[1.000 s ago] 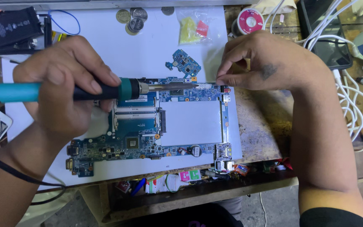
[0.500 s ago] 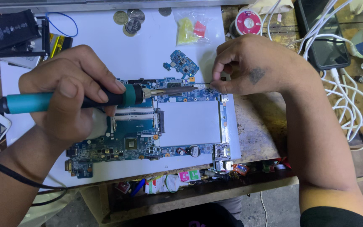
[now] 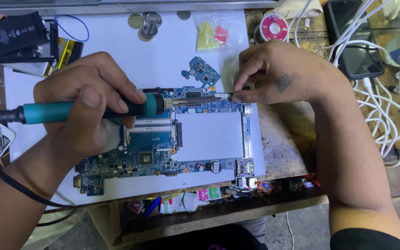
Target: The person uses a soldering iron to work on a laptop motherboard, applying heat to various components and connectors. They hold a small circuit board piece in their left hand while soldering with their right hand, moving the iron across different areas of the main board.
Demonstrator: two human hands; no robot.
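Blue circuit board (image 3: 163,148): flat on white sheet on bench (image 3: 283,143). Soldering iron (image 3: 116,109): teal handle, clamped in left hand (image 3: 82,111), tip at board's upper edge. Right hand (image 3: 278,74): fingertips pinched on thin wire beside tip. Small blue board (image 3: 201,71): above main board.

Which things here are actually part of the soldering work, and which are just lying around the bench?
In use:
left hand gripping the soldering iron
right hand pinching something small at the iron's tip
motherboard on the white sheet

Lying about:
small board
coins
solder spool
plastic bag
phone
white cables
battery
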